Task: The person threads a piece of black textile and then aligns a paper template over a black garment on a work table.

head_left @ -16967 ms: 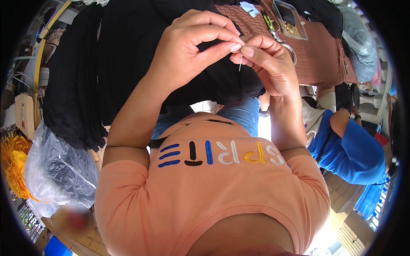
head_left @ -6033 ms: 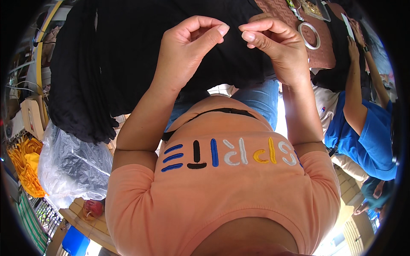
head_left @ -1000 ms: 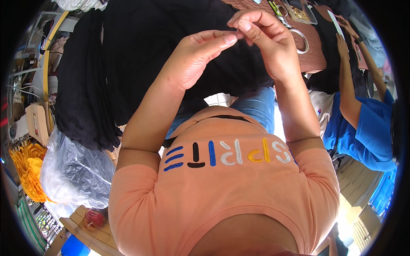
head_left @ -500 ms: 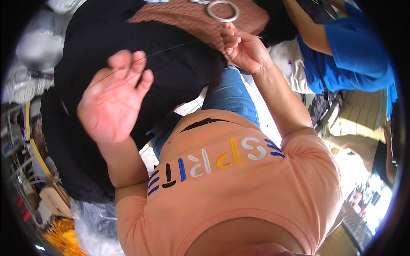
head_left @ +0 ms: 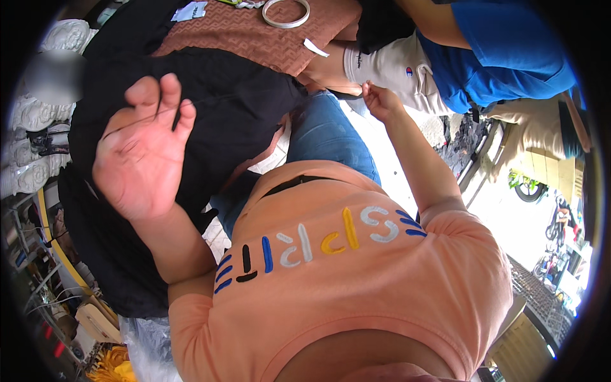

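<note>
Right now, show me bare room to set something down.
The brown patterned cloth is bare between the white label, pale ring, white slip and black fabric. It is crowded along its far edge, with label and ring, and over the black fabric, where the left hand is spread, thread across it.

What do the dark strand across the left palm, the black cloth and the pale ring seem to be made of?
Dark strand: probably sewing thread, being thin and curving; its fibre is unclear. Black cloth: soft textile, mostly matte, judging by its drape and folds. Pale ring: smooth with a slight sheen, perhaps plastic or metal.
</note>
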Demonstrator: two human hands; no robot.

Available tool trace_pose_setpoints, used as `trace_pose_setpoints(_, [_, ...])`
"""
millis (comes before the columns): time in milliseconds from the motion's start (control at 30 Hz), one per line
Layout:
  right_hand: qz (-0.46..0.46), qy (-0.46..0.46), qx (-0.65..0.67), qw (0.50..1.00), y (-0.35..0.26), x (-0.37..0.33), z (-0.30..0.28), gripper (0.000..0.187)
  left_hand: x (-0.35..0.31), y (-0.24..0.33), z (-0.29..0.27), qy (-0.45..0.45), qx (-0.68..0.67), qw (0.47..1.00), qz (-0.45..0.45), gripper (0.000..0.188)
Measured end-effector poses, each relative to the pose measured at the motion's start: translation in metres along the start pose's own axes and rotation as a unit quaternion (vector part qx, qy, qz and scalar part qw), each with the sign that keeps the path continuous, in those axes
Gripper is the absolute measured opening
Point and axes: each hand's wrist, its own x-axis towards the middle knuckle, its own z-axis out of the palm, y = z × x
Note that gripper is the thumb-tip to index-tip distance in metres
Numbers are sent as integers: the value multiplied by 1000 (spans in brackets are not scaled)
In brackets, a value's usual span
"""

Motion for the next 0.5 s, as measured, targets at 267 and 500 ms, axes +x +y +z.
trace_pose_setpoints(267, [-53,1,-73,996,-26,34,-27,24,12,-27,-14,137,8,990,-37,22])
trace_pose_setpoints(500, [-155,-25,-428,890,-11,31,-18,18,2,-27,-23,259,78,961,-64,20])
